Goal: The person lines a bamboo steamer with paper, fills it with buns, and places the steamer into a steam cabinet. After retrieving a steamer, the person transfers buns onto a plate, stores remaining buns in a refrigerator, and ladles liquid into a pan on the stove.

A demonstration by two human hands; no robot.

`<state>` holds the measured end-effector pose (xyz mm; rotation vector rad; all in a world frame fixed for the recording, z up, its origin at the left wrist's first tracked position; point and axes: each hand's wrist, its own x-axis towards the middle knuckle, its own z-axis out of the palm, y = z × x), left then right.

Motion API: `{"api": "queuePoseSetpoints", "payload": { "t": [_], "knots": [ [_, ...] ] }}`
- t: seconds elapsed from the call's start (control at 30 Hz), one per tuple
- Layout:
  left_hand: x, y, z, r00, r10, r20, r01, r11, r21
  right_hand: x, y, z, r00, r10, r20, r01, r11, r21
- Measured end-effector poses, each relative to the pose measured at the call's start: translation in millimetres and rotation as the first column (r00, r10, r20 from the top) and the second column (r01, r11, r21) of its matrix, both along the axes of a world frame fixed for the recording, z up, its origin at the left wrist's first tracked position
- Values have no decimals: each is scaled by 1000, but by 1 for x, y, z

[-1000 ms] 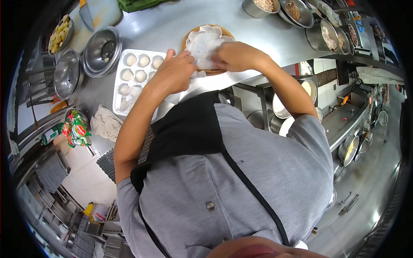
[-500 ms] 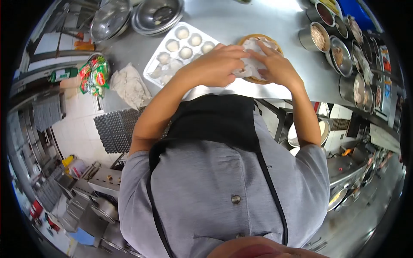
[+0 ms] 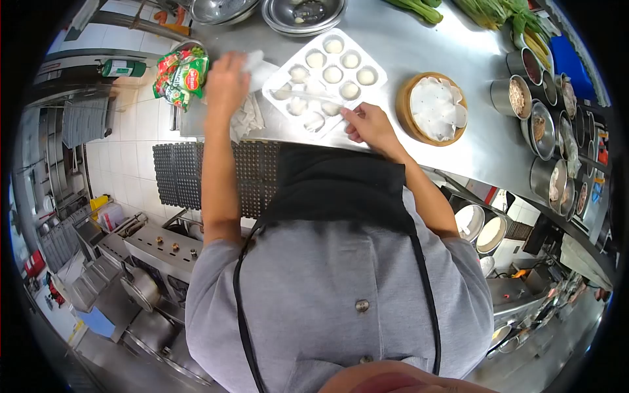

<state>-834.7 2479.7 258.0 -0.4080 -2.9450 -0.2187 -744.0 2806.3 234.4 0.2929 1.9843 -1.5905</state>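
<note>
A white tray with round wells holds several white dough balls. Clear plastic film lies over its nearer wells. My right hand is closed at the tray's near right edge, thumb and forefinger pinching the film's edge. Left of the tray, my left hand is slightly blurred, its fingers closed on a thin, whitish sheet; whether this is paper or film I cannot tell. To the right of my right hand stands a round steamer basket, lined with perforated white paper.
Beside my left hand sit a red and green food bag and a crumpled cloth. Metal bowls stand behind the tray. Leafy greens lie at the back right, near several metal containers of ingredients.
Both hands have left the steamer basket, where the paper now lies spread. My left hand has swung far left to the whitish sheet; my right hand has moved to the tray's edge. The view has shifted.
</note>
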Motion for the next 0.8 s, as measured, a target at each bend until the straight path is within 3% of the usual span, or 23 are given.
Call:
{"api": "queuePoseSetpoints", "payload": {
  "t": [0.03, 0.1, 0.13, 0.23, 0.3, 0.37, 0.43, 0.5, 0.53, 0.57, 0.63, 0.7, 0.77, 0.8],
  "knots": [
    [5, -2, -8, 1000, -3, -4, 3, 1000, 2, -4, -4, -2, 994, -78, 73, 80, 997, -18],
    [18, -4, -27, 990, -110, 86, 114, 992, -50, -7, -12, -4, 989, -138, 47, 139, 990, -12],
    [19, -9, -31, 990, -112, 88, 109, 993, 38, -6, -14, -4, 985, -168, 48, 169, 986, -15],
    [13, 5, 0, 996, -69, 58, 56, 978, 199, -1, -15, -11, 966, -250, 70, 253, 967, -39],
    [8, 29, 9, 994, -107, -34, 112, 974, 197, 4, -13, -15, 945, -327, -14, 326, 944, -47],
    [-2, 55, -2, 952, -102, 288, -105, 775, 623, 14, -9, -2, 928, -374, -8, 369, 919, -137],
    [1, 74, -28, 923, -172, 344, -96, 763, 639, 19, -6, 8, 876, -475, -78, 418, 830, -368],
    [5, 94, -35, 868, -150, 473, -263, 669, 695, 28, 2, 1, 883, -445, -147, 391, 873, -292],
    [19, 101, -29, 910, -93, 405, -280, 583, 763, 34, 5, 1, 839, -458, -294, 383, 881, -279],
    [26, 104, -27, 908, -104, 406, -274, 586, 763, 39, 8, 1, 779, -458, -428, 379, 888, -261],
    [43, 109, -28, 878, -102, 468, -379, 448, 809, 45, 10, -1, 773, -468, -428, 406, 884, -234],
    [53, 116, -22, 875, -95, 475, -383, 464, 799, 46, 9, -10, 774, -533, -342, 457, 844, -282],
    [56, 123, -20, 852, -12, 524, -461, 457, 761, 47, 17, -20, 814, -471, -339, 438, 882, -173],
    [60, 125, -17, 833, -53, 551, -493, 384, 781, 51, 11, 0, 780, -565, -269, 489, 819, -302]
  ]
}}
